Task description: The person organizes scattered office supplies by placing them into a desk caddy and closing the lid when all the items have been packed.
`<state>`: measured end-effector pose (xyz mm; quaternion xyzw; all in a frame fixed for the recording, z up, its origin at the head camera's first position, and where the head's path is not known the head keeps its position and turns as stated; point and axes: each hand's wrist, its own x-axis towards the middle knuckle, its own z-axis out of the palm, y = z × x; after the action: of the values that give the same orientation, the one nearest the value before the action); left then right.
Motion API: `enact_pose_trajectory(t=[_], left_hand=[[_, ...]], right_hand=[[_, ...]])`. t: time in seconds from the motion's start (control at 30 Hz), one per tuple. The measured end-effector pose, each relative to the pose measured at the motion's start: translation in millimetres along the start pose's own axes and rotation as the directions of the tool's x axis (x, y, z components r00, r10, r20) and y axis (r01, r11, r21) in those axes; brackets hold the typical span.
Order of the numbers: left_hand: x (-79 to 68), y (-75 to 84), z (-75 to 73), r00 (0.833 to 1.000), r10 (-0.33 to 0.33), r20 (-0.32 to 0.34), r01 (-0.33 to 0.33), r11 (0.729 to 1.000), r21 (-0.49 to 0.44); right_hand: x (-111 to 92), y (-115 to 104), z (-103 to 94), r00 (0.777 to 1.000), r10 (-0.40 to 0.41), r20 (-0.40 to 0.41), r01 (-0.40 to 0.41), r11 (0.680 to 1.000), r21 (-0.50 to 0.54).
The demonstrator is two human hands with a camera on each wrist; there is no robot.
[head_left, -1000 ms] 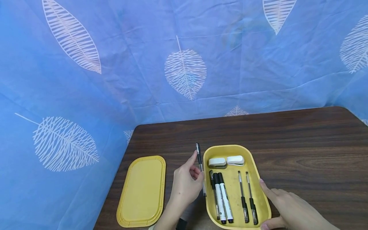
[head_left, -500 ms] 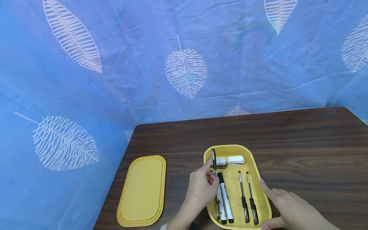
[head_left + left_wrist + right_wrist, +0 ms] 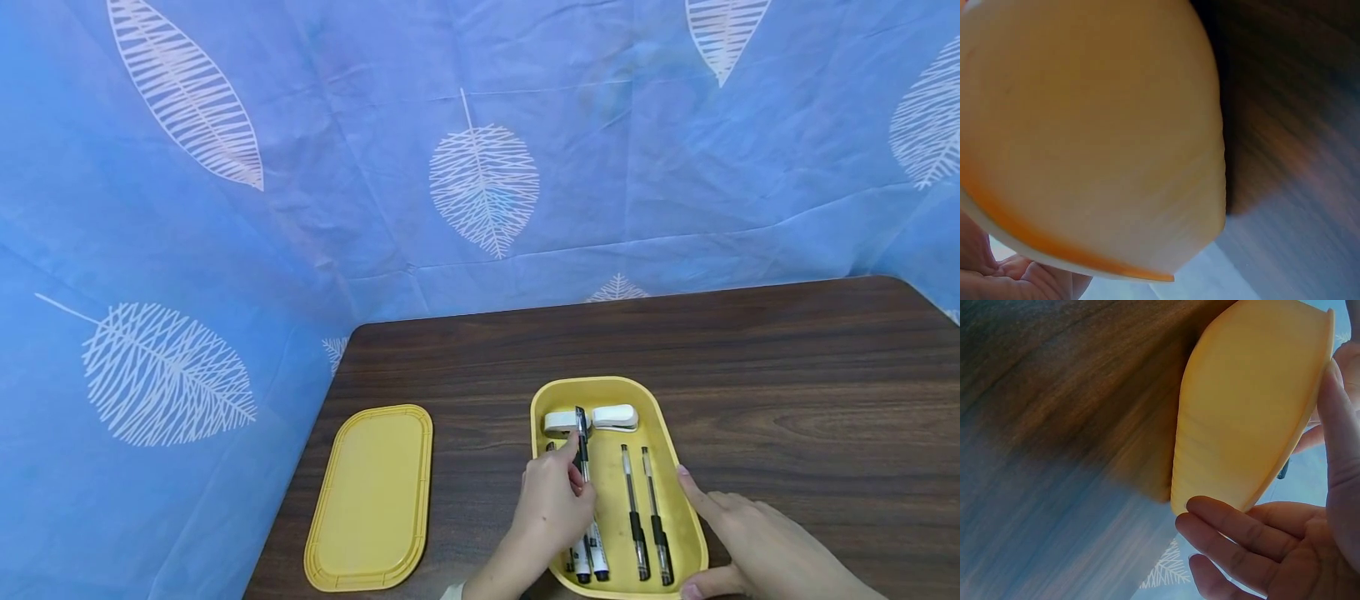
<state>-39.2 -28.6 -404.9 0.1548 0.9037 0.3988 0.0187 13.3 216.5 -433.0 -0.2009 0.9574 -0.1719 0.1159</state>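
In the head view my left hand (image 3: 553,500) pinches a black-capped clear gel pen (image 3: 581,427) over the left half of a yellow plastic box (image 3: 611,571). Beneath that hand lie two white markers (image 3: 597,558), partly hidden, and another dark pen. Two more gel pens (image 3: 633,508) lie side by side in the right half. My right hand (image 3: 761,542) rests against the box's right side. The right wrist view has its thumb (image 3: 1338,419) at the rim and its fingers extended along the outer wall. In the left wrist view, the box wall hides most of my left hand (image 3: 1016,278).
Two small white staplers (image 3: 615,417) sit at the far end inside the box. A flat yellow lid (image 3: 371,500) lies to the left on the dark wooden table (image 3: 810,392). Behind the table hangs a blue cloth (image 3: 360,167) with white leaf prints.
My left hand has carried the gel pen rightward from outside the box's left edge to over the markers, and lower. The right hand and box have stayed put.
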Motion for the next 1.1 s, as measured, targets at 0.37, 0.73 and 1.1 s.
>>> enact_pose_trajectory(t=[0.37, 0.73, 1.1], left_hand=[[-2.8, -0.8, 8.1, 0.999, 0.035, -0.007, -0.034, 0.999, 0.024], [-3.5, -4.2, 12.1, 0.999, 0.005, 0.044, -0.004, 1.0, -0.017], [-3.6, 0.0, 15.2, 0.997, -0.023, 0.078, 0.028, 0.998, -0.059]], right_hand=[[1, 0, 0.9, 1.0, 0.011, 0.003, -0.011, 1.0, -0.011], [0, -1, 1.0, 0.999, -0.016, -0.03, 0.014, 0.999, -0.045], [1, -2, -2.0, 1.0, -0.012, -0.012, 0.012, 0.999, -0.04]])
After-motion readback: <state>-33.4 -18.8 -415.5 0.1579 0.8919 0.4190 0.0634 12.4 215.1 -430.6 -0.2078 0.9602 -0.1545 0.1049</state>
